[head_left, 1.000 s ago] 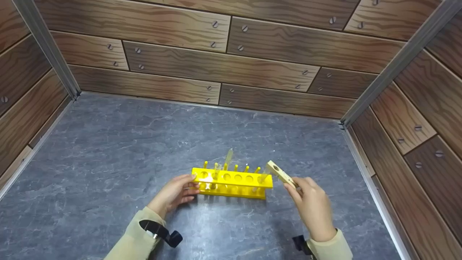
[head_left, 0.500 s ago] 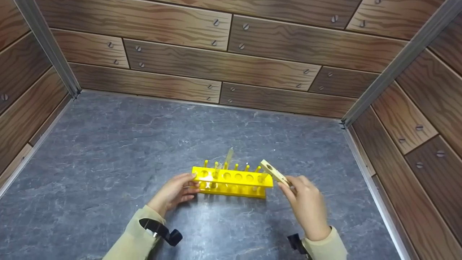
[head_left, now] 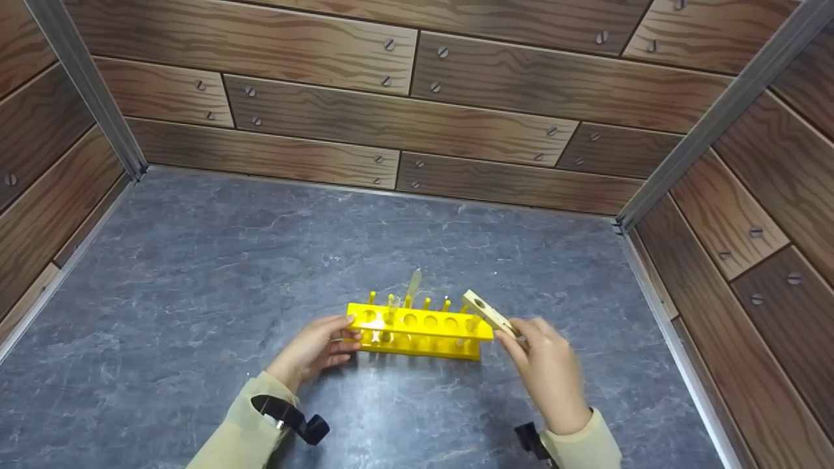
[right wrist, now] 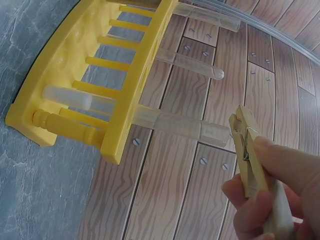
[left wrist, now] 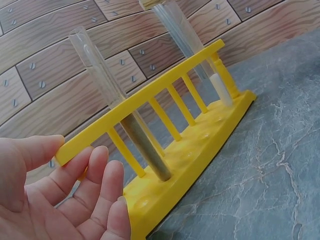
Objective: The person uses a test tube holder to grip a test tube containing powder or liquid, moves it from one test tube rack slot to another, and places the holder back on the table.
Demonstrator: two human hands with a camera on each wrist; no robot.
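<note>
My left hand (head_left: 319, 348) pinches the left end of a yellow test tube rack (head_left: 423, 331), thumb on top of its upper bar. In my right hand (head_left: 547, 368) is a wooden test tube holder (right wrist: 250, 160) with a metal spring, its tip close to the mouth of the right-end test tube (right wrist: 180, 127). That tube stands in the rack with white contents at the bottom. Near the left end stands another tube (left wrist: 145, 145) with grey-brown contents. Rounded end up, a third tube (right wrist: 195, 65) sits on the peg side behind the bar.
The rack stands on a grey marble-patterned tabletop (head_left: 260, 247). Wood-patterned panels (head_left: 313, 124) rise at the back and both sides, with metal strips (head_left: 717, 117) at the corners. Bare yellow pegs (head_left: 446, 305) line the rack's rear side.
My right hand has moved left with the test tube holder, bringing its tip over the rack's right end tube. The left hand and the rack have stayed in place.
</note>
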